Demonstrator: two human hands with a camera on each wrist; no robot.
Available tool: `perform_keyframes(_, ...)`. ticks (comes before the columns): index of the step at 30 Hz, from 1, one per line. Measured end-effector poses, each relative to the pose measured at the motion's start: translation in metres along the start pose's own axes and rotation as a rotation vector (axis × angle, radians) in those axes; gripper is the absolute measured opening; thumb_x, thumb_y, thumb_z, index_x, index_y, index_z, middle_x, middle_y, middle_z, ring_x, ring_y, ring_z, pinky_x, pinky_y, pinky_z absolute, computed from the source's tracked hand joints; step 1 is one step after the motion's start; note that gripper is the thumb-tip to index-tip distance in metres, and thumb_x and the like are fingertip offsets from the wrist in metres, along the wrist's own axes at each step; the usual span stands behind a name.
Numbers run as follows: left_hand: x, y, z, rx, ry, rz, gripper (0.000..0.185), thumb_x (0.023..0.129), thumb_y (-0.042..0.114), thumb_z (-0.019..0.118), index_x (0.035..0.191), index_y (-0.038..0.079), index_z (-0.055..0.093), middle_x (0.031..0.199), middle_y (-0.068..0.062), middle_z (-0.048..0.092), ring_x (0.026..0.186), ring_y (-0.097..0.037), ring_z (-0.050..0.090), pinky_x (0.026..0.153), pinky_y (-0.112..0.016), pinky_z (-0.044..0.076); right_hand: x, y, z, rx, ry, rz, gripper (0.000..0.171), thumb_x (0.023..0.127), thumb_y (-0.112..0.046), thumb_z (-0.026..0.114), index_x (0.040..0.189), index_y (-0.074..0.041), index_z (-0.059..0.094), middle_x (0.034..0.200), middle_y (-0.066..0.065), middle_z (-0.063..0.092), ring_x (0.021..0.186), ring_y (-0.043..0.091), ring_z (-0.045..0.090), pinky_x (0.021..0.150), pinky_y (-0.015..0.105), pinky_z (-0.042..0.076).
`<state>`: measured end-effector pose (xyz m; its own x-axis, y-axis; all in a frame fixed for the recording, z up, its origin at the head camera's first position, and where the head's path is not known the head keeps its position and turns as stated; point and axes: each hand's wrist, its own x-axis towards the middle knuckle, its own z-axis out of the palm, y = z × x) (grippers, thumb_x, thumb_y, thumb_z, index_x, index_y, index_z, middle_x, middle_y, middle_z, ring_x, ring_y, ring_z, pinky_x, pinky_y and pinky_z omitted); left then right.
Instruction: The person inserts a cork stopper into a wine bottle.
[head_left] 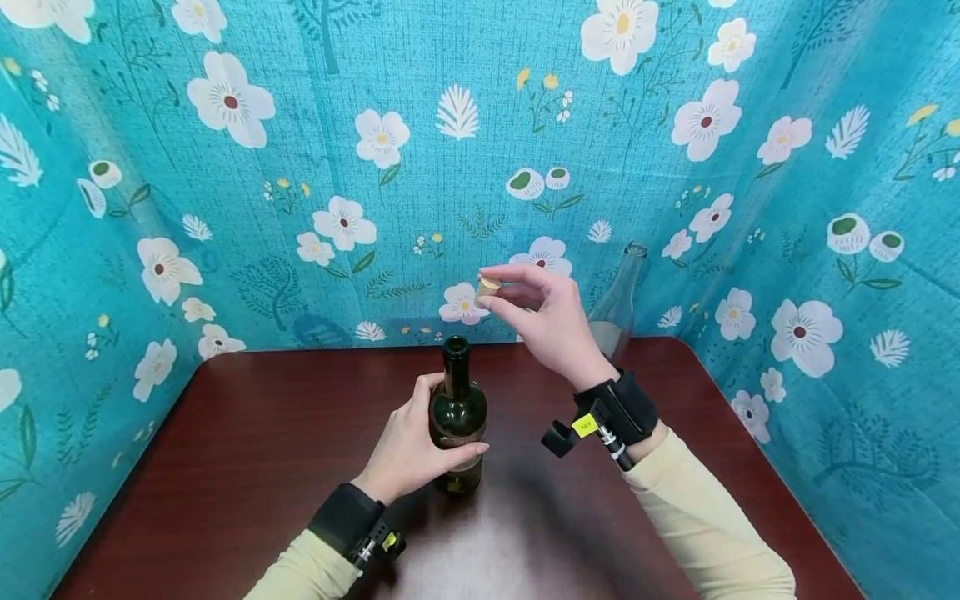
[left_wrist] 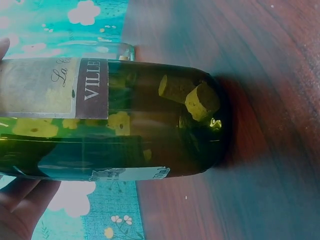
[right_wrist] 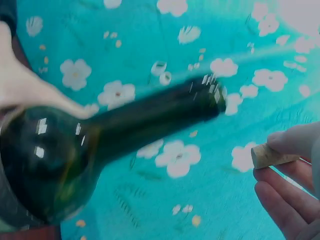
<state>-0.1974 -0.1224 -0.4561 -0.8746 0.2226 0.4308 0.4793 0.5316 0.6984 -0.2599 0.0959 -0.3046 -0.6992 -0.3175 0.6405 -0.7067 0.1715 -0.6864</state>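
One cork (head_left: pixel 487 290) pinched in right hand (head_left: pixel 546 321), left hand (head_left: pixel 412 442) curled round wine bottle (head_left: pixel 459 408), floral curtain (head_left: pixel 420 192) beyond table's (head_left: pixel 285 433) far edge!

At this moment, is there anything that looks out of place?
Yes: two yellowish cylindrical corks lie inside the dark green glass bottle, near its base, which is an unusual place for corks.
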Motion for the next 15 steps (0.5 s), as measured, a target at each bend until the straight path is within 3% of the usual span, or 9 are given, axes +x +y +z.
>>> perform_keyframes(6,0.001,-0.002,0.0,-0.01,-0.003,-0.002,0.095,0.07,0.063,0.086,0.144,0.031,0.035,0.121,0.01,0.064,0.101,-0.004,0.066,0.082,-0.037,0.057,-0.001,-0.019,0.001,0.026,-0.053,-0.054,0.031,0.093,-0.009,0.077,0.123,-0.011,0.074,0.109,-0.003,0.074,0.092,0.014,0.072,0.073,0.043,0.056)
perform_keyframes(15,0.001,-0.002,0.001,-0.028,0.008,0.027,0.096,0.069,0.061,0.088,0.144,0.031,0.036,0.12,0.012,0.064,0.102,-0.003,0.065,0.083,-0.038,0.056,-0.008,-0.036,0.005,0.067,-0.138,-0.084,0.032,0.089,-0.005,0.08,0.12,-0.009,0.075,0.105,-0.003,0.075,0.09,0.015,0.073,0.079,0.037,0.057)
